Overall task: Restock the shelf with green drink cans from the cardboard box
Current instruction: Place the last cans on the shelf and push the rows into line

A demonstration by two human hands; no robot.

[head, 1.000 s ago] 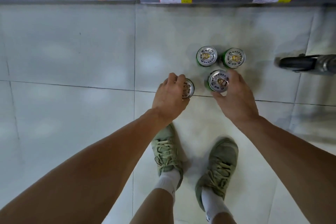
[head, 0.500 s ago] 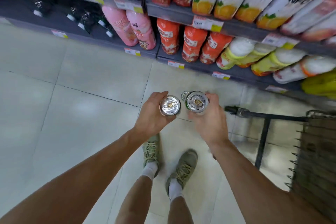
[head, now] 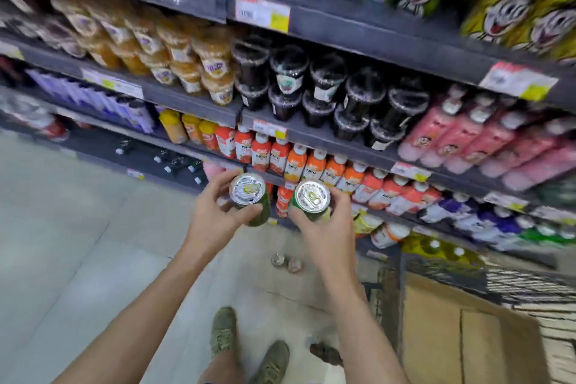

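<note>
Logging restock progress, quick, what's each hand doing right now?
Left hand: grips a green can, upright.
Right hand: grips another green can, upright.

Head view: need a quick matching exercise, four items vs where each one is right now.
Items:
1. left hand
2. right hand
3. two loose cans
4. cardboard box

Places:
A. standing on the floor tiles below the hands
B. lower right, beside the shelving
C. gripping the can with the white and green side
D. gripping the can with the dark green side

Pairs: 1-D, 2-C, 3-A, 4-B
</note>
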